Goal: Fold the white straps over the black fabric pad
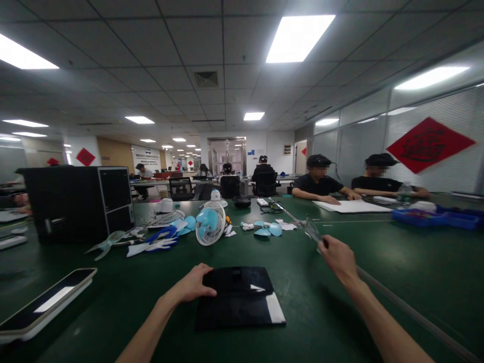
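Observation:
A flat, black, roughly square object (242, 292) with a white lower right corner lies on the green table in front of me. At its upper left edge my left hand (194, 283) grips it, thumb on top and fingers along the far side. My right hand (338, 256) is raised off to the right of it, fingers closed in a pinch. From that pinch a thin, clear, plastic-like piece (313, 232) points up and to the left; blur hides its exact kind.
A black computer case (79, 204) stands at the left, with a phone (49, 298) nearer me. Across the middle lie a small white fan (210, 224), blue fan blades (267, 229) and gloves (157, 240). Blue trays (434, 218) and two seated people are at the right.

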A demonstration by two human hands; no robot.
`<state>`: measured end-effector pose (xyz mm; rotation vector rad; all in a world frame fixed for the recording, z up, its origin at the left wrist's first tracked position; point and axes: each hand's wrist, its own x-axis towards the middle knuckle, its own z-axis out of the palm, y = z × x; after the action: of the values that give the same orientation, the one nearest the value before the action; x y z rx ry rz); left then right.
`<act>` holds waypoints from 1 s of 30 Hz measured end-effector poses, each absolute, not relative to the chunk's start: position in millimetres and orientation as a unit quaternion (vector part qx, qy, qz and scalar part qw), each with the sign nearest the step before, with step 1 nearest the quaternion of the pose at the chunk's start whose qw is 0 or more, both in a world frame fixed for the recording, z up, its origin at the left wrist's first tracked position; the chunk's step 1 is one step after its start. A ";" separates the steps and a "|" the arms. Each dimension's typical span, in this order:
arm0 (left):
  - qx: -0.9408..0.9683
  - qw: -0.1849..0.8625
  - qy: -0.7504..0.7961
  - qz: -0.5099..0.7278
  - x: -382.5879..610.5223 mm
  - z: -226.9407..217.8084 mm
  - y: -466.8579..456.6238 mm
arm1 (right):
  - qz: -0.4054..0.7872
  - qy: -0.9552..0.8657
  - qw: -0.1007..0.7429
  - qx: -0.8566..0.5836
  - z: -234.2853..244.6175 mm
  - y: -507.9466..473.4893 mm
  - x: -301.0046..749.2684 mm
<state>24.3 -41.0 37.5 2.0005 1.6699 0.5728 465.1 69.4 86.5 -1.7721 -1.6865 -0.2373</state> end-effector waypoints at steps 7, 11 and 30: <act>0.689 0.130 0.609 0.371 16.2 38.8 -27.6 | 0.140 -0.715 0.480 -0.488 99.4 30.9 399.0; 0.617 0.117 0.583 0.516 15.2 52.6 -25.7 | 0.346 -0.729 0.453 -0.378 92.1 16.2 372.6; 0.631 0.365 0.549 0.410 40.2 74.5 -58.6 | 0.510 -0.717 0.315 -0.356 70.0 7.0 358.2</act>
<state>40.2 -58.6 74.5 1.6217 1.4110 1.0546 358.2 7.0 70.0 -0.9387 -1.8885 1.3427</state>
